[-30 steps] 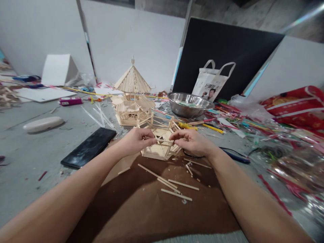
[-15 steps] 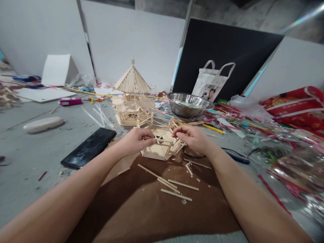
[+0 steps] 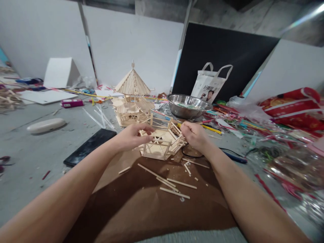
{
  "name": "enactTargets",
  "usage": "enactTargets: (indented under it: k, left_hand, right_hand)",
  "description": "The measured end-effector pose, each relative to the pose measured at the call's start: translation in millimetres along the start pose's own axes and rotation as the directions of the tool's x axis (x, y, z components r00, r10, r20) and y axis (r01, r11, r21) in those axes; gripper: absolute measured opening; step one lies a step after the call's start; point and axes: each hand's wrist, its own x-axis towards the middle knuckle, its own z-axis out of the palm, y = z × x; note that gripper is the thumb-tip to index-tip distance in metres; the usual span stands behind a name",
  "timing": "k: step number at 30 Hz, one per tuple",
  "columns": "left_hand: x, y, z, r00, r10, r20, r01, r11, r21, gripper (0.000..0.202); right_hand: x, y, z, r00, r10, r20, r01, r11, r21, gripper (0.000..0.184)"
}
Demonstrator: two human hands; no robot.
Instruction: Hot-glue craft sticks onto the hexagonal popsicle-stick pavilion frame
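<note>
A low stick-built base with railings, made of pale wooden sticks, rests on the brown sheet in front of me. My left hand is at its left side, thumb and fingers apart, with nothing seen between them. At the right railing, my right hand is closed with curled fingers; whatever they hold is hidden. Just behind the base stands a stick pagoda with a pointed roof. Several loose wooden sticks and small offcuts lie on the sheet nearer to me.
A black phone and a white oblong case lie to the left. Behind on the right are a metal bowl and a white tote bag. Colourful strips and plastic wrapping litter the right side.
My left thumb and fingers have parted and drawn slightly left from the front railing. My right hand has shifted a little right, and its fingers have curled closed.
</note>
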Motion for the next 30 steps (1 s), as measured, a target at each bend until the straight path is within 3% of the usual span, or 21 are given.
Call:
enactTargets:
  k: [4,9,14,16,20,22,26,30]
  left_hand:
    - [-3,8,-9.7,0.987,-0.060,-0.148,0.056,0.998,-0.034,0.029]
    - [-8,21,-16.4,0.928,-0.097,-0.358,0.083,0.995,-0.054,0.025]
    - [-28,24,1.3,0.875,-0.150,-0.459,0.111,0.988,-0.111,0.022]
    - [-37,22,19.8,0.888,-0.190,-0.419,0.140,0.979,-0.147,0.021]
    - [-43,29,63.8,0.938,-0.266,-0.222,0.213,0.947,-0.239,0.014]
    - [-39,38,81.7,0.923,-0.353,-0.151,0.295,0.904,-0.309,0.011]
    - [-32,49,102.0,0.858,-0.511,0.059,0.445,0.680,-0.583,0.012]
    - [-33,38,106.8,0.861,-0.496,0.116,0.392,0.500,-0.772,0.020]
  right_hand:
    - [-1,-4,-8,1.000,0.003,0.001,-0.003,0.999,-0.033,0.031]
    - [-16,-6,-18,0.999,0.003,0.054,-0.007,0.998,0.068,0.033]
    - [-42,-2,-12,0.988,0.098,0.118,-0.113,0.985,0.129,0.030]
    - [-51,-1,-7,0.989,0.090,0.119,-0.106,0.985,0.136,0.028]
    - [-62,-2,2,0.993,0.040,0.107,-0.057,0.986,0.158,0.021]
    - [-65,-3,4,0.993,0.045,0.107,-0.060,0.988,0.143,0.018]
    - [-65,1,6,0.995,0.079,0.059,-0.086,0.989,0.124,0.018]
    - [-64,17,-1,0.990,0.140,-0.008,-0.137,0.977,0.164,0.026]
